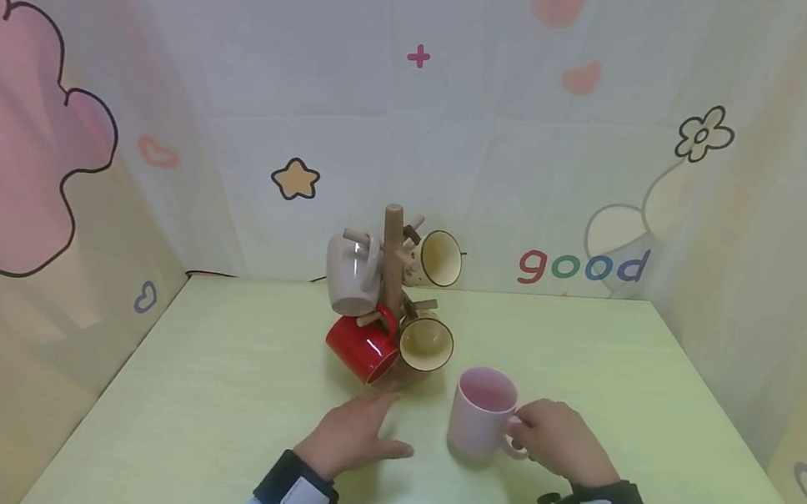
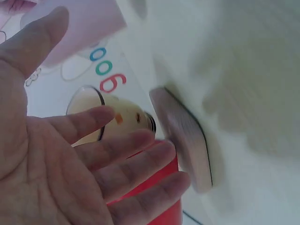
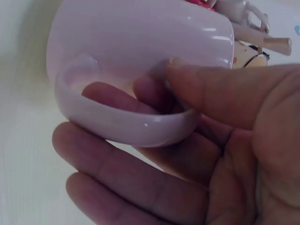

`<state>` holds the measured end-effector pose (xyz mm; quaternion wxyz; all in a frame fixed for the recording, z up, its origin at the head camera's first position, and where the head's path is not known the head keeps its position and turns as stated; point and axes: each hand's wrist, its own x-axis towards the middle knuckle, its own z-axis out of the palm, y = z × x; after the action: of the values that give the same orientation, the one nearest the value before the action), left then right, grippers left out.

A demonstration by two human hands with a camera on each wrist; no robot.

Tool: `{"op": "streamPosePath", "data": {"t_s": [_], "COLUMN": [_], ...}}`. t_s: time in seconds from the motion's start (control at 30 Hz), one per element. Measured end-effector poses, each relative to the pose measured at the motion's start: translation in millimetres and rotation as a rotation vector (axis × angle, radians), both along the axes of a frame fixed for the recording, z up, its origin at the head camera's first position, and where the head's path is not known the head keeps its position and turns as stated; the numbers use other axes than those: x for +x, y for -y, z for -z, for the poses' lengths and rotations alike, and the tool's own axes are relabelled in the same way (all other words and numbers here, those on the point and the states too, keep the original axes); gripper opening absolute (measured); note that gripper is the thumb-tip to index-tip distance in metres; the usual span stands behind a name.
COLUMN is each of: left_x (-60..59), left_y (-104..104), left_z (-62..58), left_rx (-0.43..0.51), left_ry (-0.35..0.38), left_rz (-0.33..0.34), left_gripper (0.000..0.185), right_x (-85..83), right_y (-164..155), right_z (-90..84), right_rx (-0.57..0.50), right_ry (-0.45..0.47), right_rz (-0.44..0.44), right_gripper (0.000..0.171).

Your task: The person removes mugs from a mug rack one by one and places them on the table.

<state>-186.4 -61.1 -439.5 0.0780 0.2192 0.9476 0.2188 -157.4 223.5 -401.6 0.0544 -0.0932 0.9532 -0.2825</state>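
Note:
My right hand [image 1: 562, 441] grips the handle of a pink mug [image 1: 475, 425], which is upright with its mouth facing up. In the right wrist view, fingers pass through the loop of the handle [image 3: 117, 123] and the thumb rests at its upper end. My left hand [image 1: 351, 435] is spread and holds nothing, low in front of a wooden mug tree [image 1: 391, 276]. From the left wrist, the tree's wooden base [image 2: 185, 136] appears beyond the fingertips. A red mug [image 1: 357, 349] hangs tilted on a lower peg, just beyond this hand.
Also on the tree hang a white mug [image 1: 350, 283] at upper left and two cream mugs with dark rims, one high [image 1: 442, 258] and one low [image 1: 425, 345]. The pale green table [image 1: 204, 396] meets a printed cloth backdrop [image 1: 280, 85] behind and on both sides.

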Motion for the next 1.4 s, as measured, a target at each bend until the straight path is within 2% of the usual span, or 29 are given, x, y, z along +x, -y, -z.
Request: {"op": "streamPosePath", "data": {"t_s": [0.2, 0.47, 0.7, 1.1, 1.4], "left_x": [0.0, -7.3, -12.7, -12.1, -13.6], "left_y": [17, 40, 60, 81, 85], "left_z": [0.1, 2.4, -4.2, -4.4, -3.6], "left_rx": [-0.038, -0.134, -0.188, -0.168, -0.177], "left_ry": [-0.011, -0.009, -0.020, -0.013, 0.010], "left_rz": [-0.036, -0.169, -0.260, -0.301, -0.313], "left_gripper": [0.077, 0.072, 0.069, 0.066, 0.067], "right_x": [-5.0, -10.3, -18.0, -40.8, -55.5], "right_y": [-14, -33, -53, -92, -116], "right_z": [1.7, -3.8, -8.8, -7.2, 4.3], "right_rx": [0.023, 0.058, 0.090, 0.145, 0.137], "right_ry": [-0.029, -0.017, -0.034, -0.080, -0.036], "right_rz": [0.049, 0.105, 0.181, 0.295, 0.406], "right_gripper": [0.021, 0.024, 0.030, 0.037, 0.041]}}
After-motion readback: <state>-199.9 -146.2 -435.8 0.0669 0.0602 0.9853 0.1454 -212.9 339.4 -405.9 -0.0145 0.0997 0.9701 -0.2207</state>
